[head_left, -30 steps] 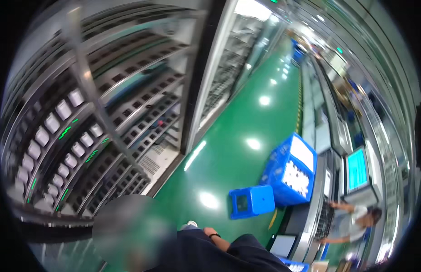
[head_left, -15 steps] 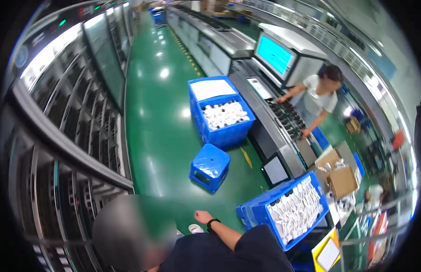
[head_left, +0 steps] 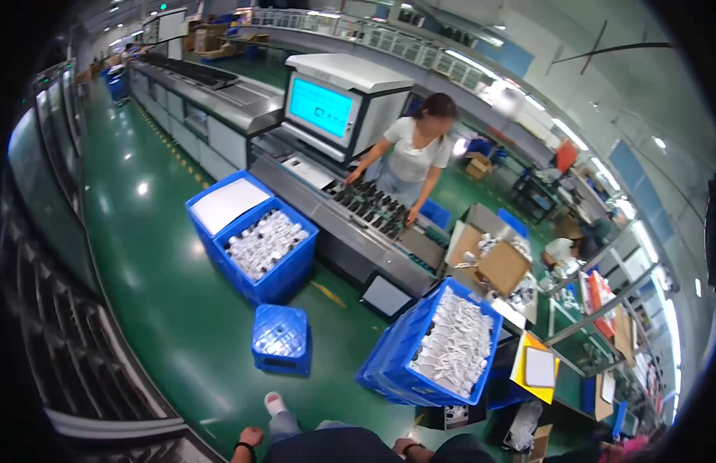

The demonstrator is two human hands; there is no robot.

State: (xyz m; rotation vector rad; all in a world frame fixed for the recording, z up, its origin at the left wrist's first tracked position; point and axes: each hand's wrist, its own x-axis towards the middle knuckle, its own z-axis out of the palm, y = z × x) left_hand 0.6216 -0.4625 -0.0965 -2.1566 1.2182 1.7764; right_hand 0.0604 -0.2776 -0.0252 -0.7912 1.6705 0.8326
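Note:
At the lower edge hangs my left hand (head_left: 251,437), a dark band round its wrist. Its fingers are curled in, and I see nothing in them. My right hand (head_left: 405,446) shows low beside my dark clothing; its fingers are mostly hidden. Neither touches anything I can see. Ahead of my left hand stands a blue plastic stool (head_left: 282,336). To the right of the stool, a tall blue crate (head_left: 390,369) is filled with rows of white parts. Beyond the stool, another blue crate (head_left: 285,279) holds white and black pieces, beside one covered with a white sheet (head_left: 228,202).
Across the crates a person (head_left: 423,147) handles dark parts in a row on a long metal machine bench (head_left: 342,220). A monitor cabinet (head_left: 321,106) stands there. An open cardboard box (head_left: 504,268) and a yellow folder (head_left: 520,372) are on the right. Dark racks (head_left: 72,339) line the left.
My view has swung right, so the crates, stool and bench sit further left. My right arm, stretched across before, is now low near my body. My left hand has come into view.

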